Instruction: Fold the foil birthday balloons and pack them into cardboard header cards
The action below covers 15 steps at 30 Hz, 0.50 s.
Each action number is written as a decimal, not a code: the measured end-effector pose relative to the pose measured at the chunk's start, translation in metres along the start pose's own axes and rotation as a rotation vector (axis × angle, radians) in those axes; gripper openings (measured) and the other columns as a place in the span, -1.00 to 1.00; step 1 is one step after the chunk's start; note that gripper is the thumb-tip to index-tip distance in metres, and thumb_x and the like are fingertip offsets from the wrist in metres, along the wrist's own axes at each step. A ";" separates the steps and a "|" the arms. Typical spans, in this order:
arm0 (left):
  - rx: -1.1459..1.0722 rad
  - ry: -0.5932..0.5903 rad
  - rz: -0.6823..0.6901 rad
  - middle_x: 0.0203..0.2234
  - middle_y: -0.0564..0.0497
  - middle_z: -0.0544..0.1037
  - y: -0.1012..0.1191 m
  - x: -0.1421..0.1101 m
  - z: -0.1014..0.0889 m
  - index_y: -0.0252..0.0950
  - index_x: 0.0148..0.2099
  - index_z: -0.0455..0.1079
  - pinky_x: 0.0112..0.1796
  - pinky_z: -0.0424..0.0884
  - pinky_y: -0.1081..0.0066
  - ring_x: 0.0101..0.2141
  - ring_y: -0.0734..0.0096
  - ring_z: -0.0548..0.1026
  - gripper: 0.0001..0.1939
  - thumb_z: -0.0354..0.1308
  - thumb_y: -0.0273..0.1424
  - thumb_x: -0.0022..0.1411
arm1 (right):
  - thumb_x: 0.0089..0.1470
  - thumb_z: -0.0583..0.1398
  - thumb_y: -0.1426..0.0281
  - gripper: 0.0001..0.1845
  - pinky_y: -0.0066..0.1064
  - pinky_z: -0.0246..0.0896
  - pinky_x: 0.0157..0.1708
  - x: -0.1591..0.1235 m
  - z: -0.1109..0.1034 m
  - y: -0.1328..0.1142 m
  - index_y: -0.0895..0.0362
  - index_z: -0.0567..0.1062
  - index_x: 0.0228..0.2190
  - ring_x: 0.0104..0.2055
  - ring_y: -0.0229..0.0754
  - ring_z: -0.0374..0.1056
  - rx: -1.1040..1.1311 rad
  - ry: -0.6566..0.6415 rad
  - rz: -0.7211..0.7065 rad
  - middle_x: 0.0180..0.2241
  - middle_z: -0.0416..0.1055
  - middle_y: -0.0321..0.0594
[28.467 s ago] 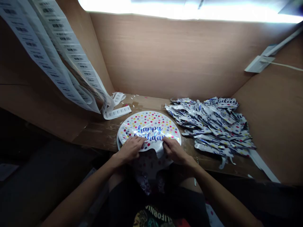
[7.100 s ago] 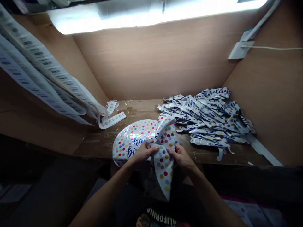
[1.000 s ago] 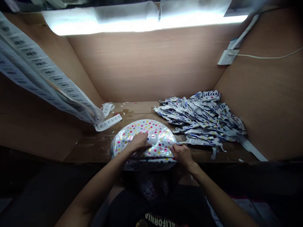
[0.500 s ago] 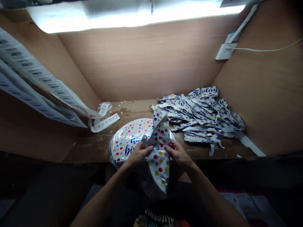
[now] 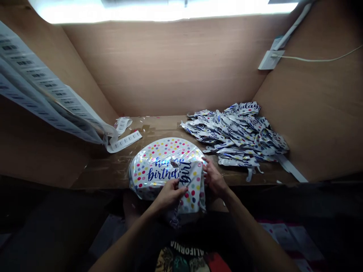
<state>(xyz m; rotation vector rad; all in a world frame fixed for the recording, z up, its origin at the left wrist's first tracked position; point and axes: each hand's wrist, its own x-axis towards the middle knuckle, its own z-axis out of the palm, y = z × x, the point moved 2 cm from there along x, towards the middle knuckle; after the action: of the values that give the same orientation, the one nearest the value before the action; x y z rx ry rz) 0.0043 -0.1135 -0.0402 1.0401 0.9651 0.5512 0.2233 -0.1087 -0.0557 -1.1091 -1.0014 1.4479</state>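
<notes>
Head view: left hand and right hand clamp 1 folded foil balloon, nearly together.

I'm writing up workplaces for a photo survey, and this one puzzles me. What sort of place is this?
Probably a small packing or labelling workstation: a wood-panelled booth holds a heap of flattened foil birthday balloons, and long strips of barcode labels hang within reach.

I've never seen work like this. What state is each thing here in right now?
Foil balloon: flat, lower part folded up over itself.
Left hand: on the fold.
Right hand: holding the fold's edge.
Balloon pile: flat, loosely heaped.
Hanging label sheet: draped, end curling.
Loose label strip: lying flat.
</notes>
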 end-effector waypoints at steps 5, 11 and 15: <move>-0.021 0.110 0.194 -0.42 0.05 0.56 0.005 -0.001 -0.003 -0.29 -0.06 0.46 -0.38 0.41 0.45 -0.43 0.40 0.49 -0.63 0.35 -0.19 0.18 | 0.04 0.40 0.21 -0.59 -0.27 0.40 -0.20 -0.019 0.012 0.009 0.09 0.59 -0.09 -0.32 -0.13 0.47 0.113 -0.174 0.135 -0.25 0.59 -0.18; 0.017 -0.084 0.122 -0.53 0.08 0.44 0.031 0.000 -0.020 -0.25 -0.15 0.50 -0.42 0.32 0.44 -0.52 0.45 0.37 -0.68 0.23 -0.12 0.20 | -0.10 0.27 0.43 -0.88 -0.30 0.32 -0.23 -0.016 0.009 0.000 0.11 0.56 -0.61 -0.40 -0.19 0.36 -0.048 -0.038 -0.078 -0.52 0.48 -0.27; 0.561 -0.033 0.305 -0.59 0.07 0.38 0.043 0.007 -0.012 -0.24 -0.42 0.41 -0.43 0.22 0.43 -0.54 0.43 0.27 -0.64 0.13 -0.13 0.34 | 0.09 0.23 0.25 -0.81 -0.32 0.32 -0.21 -0.008 0.012 -0.012 0.08 0.60 -0.40 -0.32 -0.16 0.37 -0.174 -0.146 -0.014 -0.41 0.48 -0.28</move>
<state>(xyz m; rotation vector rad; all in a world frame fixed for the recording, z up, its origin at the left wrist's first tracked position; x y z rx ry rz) -0.0004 -0.0840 -0.0066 1.7127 0.9602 0.5201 0.2149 -0.1157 -0.0398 -1.1290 -1.2553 1.4686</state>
